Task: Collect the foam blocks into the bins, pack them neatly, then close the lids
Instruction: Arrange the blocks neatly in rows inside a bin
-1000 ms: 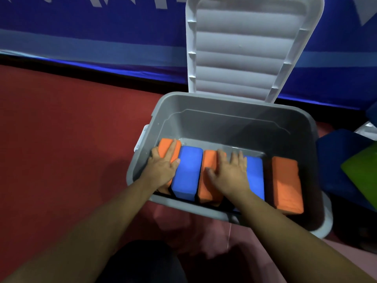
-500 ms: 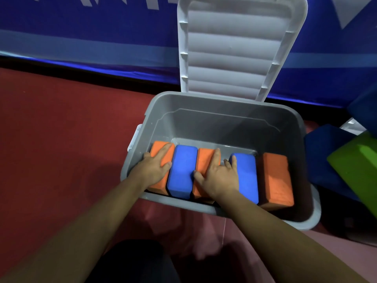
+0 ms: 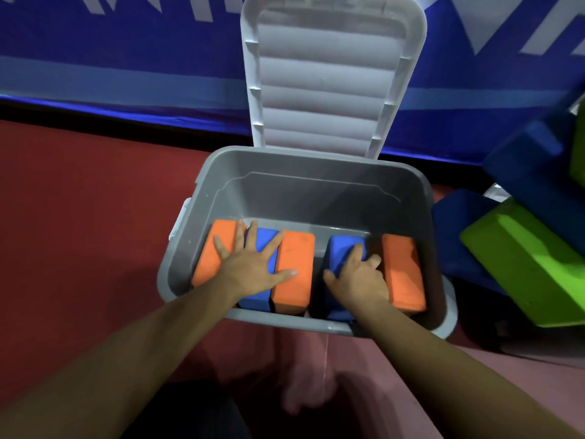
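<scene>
Red floor, right hand gripping half-hidden blue block, green block cropped

Three orange blocks, two bright-blue blocks

A gym or play hall: red floor mat, blue wall banner, foam blocks piled beside.

— What's underfoot?
— A red floor, paler pink nearest the camera.
— And behind?
— A blue banner with white shapes and a light-blue stripe, and a black strip along its foot.
</scene>
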The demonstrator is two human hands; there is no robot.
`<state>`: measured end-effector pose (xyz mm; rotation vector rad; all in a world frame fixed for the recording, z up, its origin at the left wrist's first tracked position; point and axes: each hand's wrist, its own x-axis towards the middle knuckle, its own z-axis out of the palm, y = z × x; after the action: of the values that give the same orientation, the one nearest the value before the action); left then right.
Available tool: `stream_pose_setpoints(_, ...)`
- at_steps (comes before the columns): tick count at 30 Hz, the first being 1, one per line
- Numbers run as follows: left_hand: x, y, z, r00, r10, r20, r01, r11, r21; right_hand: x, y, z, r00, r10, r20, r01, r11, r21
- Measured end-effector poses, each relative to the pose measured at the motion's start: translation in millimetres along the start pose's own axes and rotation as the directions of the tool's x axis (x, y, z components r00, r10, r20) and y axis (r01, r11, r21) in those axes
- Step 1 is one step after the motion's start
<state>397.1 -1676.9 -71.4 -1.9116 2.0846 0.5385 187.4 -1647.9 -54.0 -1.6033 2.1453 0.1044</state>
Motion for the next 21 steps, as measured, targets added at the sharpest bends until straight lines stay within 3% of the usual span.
stream_pose_setpoints(5,-1,-1,6,1.0,-0.02,-0.019,0.021,0.998,0.053,-3,-8,2,0.992,-0.067,-0.103,0.079,0.991,0.111)
stream_pose_setpoints(9,-1,1,5,1.0,-0.024,-0.01,0.025,0.998,0.049,-10,-8,10,0.993,-0.117,0.006,0.116,0.988,0.106)
stream_pose_setpoints(10,-2,2,1,1.0,-0.028,-0.003,0.028,0.999,0.04,-11,-4,7,0.988,-0.148,-0.038,0.151,0.984,0.099)
stream_pose_setpoints(12,-3,7,-7,1.0,0.007,-0.012,-0.006,1.0,0.024,-8,9,-2,0.948,-0.172,-0.268,0.179,0.984,0.002)
stream_pose_setpoints(14,-4,20,-15,0.978,0.174,-0.112,-0.17,0.984,0.049,-1,29,-15,0.91,-0.036,-0.414,0.022,0.999,-0.04)
stream_pose_setpoints(17,-1,53,-21,0.912,0.387,-0.134,-0.389,0.921,0.013,5,51,-23,0.95,0.174,-0.259,-0.182,0.983,-0.006)
stream_pose_setpoints(21,5,82,-6,0.921,0.384,0.072,-0.39,0.912,0.126,5,52,-10,0.98,0.195,-0.041,-0.192,0.98,0.059)
